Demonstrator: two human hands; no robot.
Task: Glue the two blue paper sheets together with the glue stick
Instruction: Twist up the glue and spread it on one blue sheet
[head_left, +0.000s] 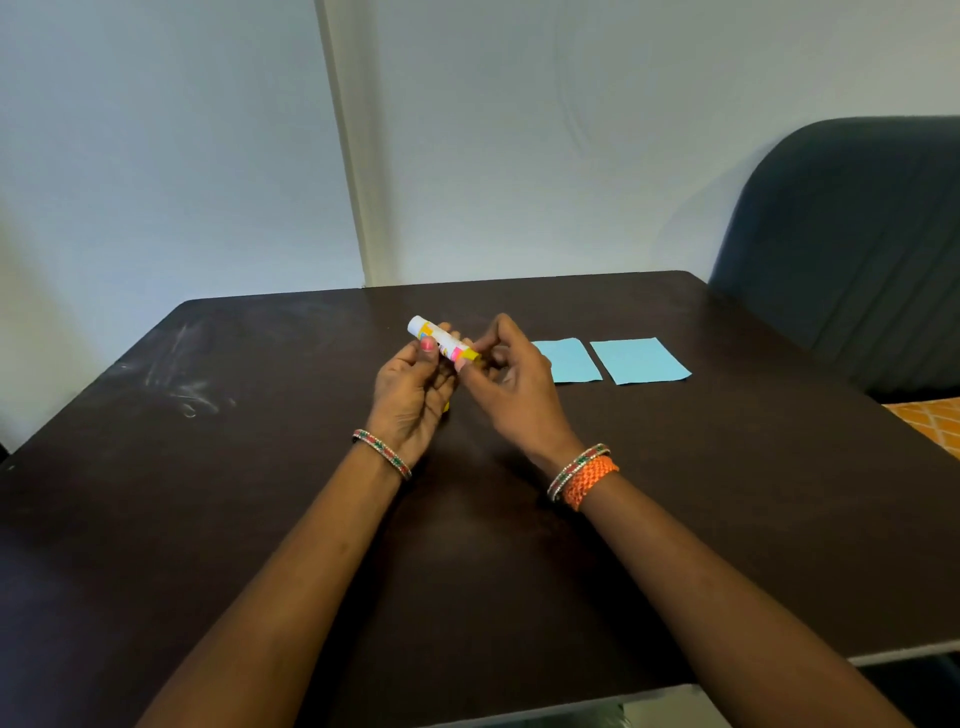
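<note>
A glue stick (441, 340), white with a colourful label and a yellow end, is held level above the middle of the dark table (208, 493). My left hand (413, 389) grips its body. My right hand (511, 382) pinches its yellow end with thumb and fingers. Two light blue paper sheets lie flat side by side to the right: the left sheet (571, 361) is partly hidden behind my right hand, the right sheet (639, 359) is in full view. A small yellow bit shows under my left palm; I cannot tell what it is.
A dark blue chair (852, 239) stands at the table's far right corner. A pale wall runs behind the far edge. Orange patterned cloth (924, 421) shows past the right edge. Chalky smears (182, 374) mark the table's left part.
</note>
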